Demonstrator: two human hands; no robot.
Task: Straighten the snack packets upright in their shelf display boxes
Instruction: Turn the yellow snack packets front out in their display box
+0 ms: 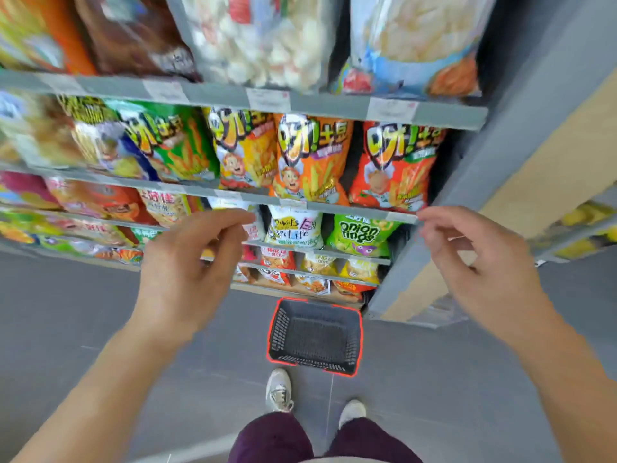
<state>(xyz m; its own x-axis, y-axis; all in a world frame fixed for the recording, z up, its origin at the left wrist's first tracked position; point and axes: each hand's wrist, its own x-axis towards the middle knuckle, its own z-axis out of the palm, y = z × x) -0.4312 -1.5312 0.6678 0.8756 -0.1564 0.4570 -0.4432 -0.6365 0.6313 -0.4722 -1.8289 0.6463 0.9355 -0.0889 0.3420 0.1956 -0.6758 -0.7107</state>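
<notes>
Left hand (187, 272), right hand (480, 262) (fingers (227, 218) loose), packets (310, 158) beyond

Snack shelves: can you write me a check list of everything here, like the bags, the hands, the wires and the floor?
Surface: grey shelves with price tags, packed with snack bags.
Job's things: orange packet and red packet stand roughly upright, side by side; green onion rings packet stands upright one shelf below.
Clutter: empty basket on the floor below the shelves.
Grips: left hand and right hand are raised in front of the shelves, fingers loosely curled, holding nothing.
Cables: nothing seen.
Surroundings: grey floor; the person's pale shoes.
</notes>
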